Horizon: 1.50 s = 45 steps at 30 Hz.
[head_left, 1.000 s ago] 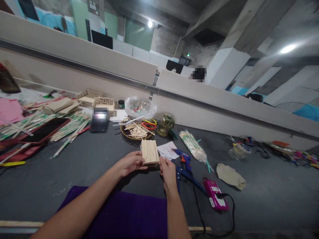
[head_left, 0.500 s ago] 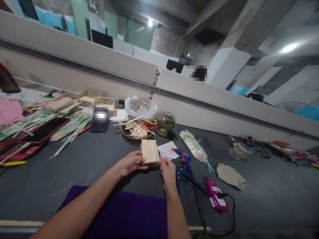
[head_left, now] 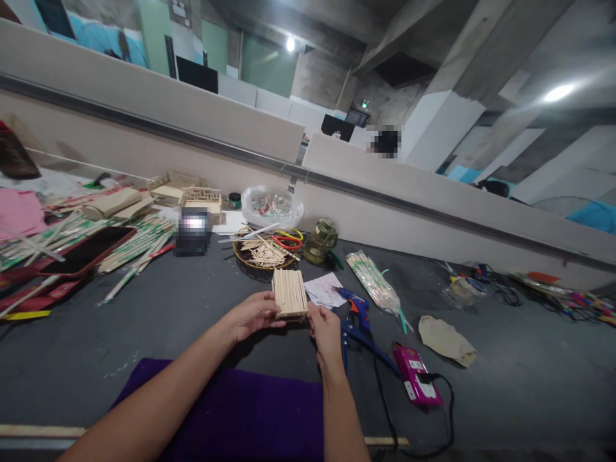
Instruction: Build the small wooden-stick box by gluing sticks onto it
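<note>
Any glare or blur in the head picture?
In the head view, the upper-right ceiling light glares; pixel blocks hide something left of the basket; clutter at the right edge looks soft; the stick box held by the left hand reads clearly.

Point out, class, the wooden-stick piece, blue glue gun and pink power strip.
Wooden-stick piece (head_left: 289, 292), head view: slatted top.
Blue glue gun (head_left: 362, 308), head view: body.
Pink power strip (head_left: 412, 377), head view: casing.

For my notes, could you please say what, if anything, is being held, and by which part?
A small rectangular piece of pale wooden sticks: the left hand holds its near left corner, right hand pinches the near right.
</note>
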Each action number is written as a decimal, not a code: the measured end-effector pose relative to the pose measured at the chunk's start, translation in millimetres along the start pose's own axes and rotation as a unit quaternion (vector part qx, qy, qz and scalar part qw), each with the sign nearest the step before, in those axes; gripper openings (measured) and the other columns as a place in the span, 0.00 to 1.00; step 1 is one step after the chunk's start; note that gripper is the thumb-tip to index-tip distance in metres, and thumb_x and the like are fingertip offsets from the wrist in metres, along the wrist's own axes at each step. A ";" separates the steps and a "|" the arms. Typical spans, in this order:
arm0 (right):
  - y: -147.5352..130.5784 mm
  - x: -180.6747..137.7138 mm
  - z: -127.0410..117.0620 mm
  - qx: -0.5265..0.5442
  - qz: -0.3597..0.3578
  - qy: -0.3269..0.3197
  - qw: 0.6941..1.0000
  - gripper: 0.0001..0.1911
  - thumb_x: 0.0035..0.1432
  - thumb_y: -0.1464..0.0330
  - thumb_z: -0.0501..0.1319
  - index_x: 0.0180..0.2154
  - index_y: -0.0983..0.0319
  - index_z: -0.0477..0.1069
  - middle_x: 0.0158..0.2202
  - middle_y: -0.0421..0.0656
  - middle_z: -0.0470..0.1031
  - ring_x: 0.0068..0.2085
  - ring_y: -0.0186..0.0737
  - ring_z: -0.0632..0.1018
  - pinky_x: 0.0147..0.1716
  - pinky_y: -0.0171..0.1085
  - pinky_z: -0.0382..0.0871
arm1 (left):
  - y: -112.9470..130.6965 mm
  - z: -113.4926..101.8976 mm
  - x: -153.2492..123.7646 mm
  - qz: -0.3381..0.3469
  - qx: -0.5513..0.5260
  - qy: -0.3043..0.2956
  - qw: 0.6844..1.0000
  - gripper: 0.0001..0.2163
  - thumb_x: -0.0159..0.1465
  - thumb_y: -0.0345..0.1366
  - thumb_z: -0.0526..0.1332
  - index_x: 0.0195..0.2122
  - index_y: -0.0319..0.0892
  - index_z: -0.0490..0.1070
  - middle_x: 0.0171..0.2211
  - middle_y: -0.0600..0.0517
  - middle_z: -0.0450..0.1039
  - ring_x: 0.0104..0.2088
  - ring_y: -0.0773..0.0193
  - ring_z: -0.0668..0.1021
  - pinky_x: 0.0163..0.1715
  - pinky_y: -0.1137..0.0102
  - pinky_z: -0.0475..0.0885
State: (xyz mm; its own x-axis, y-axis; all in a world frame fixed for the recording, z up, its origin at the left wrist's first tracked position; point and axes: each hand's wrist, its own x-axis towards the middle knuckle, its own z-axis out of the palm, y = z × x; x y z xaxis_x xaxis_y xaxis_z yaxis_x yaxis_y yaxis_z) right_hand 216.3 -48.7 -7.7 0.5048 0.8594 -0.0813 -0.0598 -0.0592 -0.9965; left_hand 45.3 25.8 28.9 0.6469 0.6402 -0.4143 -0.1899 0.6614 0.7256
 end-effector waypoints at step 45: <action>-6.6 -1.6 -16.8 -0.058 -0.078 -0.009 0.995 0.15 0.51 0.58 0.63 0.32 0.63 0.71 0.22 0.39 0.71 0.21 0.32 0.70 0.13 0.26 0.58 | -9.5 4.5 7.5 0.042 0.044 0.027 0.998 0.22 0.44 0.26 0.69 0.40 0.37 0.64 0.37 0.44 0.76 0.33 0.61 0.79 0.32 0.66 0.77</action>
State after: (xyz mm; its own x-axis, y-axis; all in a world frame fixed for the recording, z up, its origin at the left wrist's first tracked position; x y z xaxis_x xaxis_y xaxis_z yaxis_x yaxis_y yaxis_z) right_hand 230.4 -58.2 -1.3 0.4845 0.8717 0.0733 0.1190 0.0174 -0.9927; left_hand 55.3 22.6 21.4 0.5899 0.7134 -0.3783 -0.1743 0.5699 0.8030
